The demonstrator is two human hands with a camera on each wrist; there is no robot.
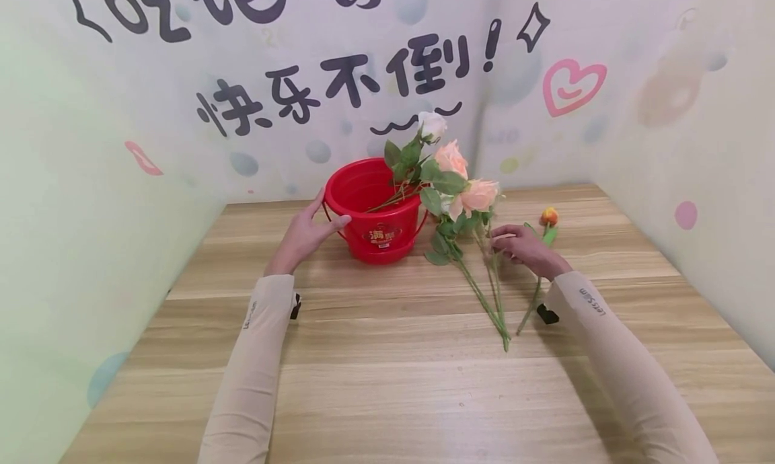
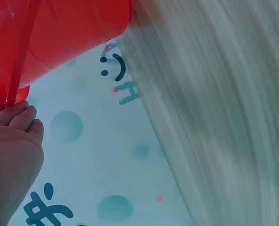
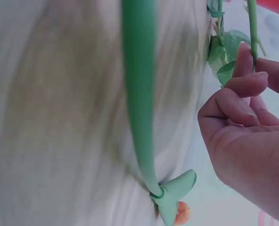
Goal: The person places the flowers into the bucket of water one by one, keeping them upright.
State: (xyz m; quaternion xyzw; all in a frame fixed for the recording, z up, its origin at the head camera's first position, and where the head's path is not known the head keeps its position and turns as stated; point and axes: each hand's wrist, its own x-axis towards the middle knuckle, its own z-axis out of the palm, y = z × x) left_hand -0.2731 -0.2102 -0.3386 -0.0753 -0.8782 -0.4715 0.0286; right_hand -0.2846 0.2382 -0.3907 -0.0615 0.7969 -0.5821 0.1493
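My left hand (image 1: 301, 237) rests against the left side of the red bucket (image 1: 383, 239), thumb toward the front and fingers near the rim. In the left wrist view its fingertips touch the bucket by the handle joint. A white rose (image 1: 432, 125) leans in the bucket, its stem slanting inside. To the right, peach roses (image 1: 480, 196) overlap the bucket's edge, with long green stems (image 1: 478, 292) reaching toward me on the table. My right hand (image 1: 525, 247) pinches a green rose stem (image 3: 253, 28) between its fingertips.
An orange-yellow tulip (image 1: 549, 216) lies on the wooden table (image 1: 375, 383), beneath my right wrist, its thick stem (image 3: 139, 94) close to the right wrist camera. Behind the bucket stands a printed wall (image 1: 339, 141), with side walls at left and right.
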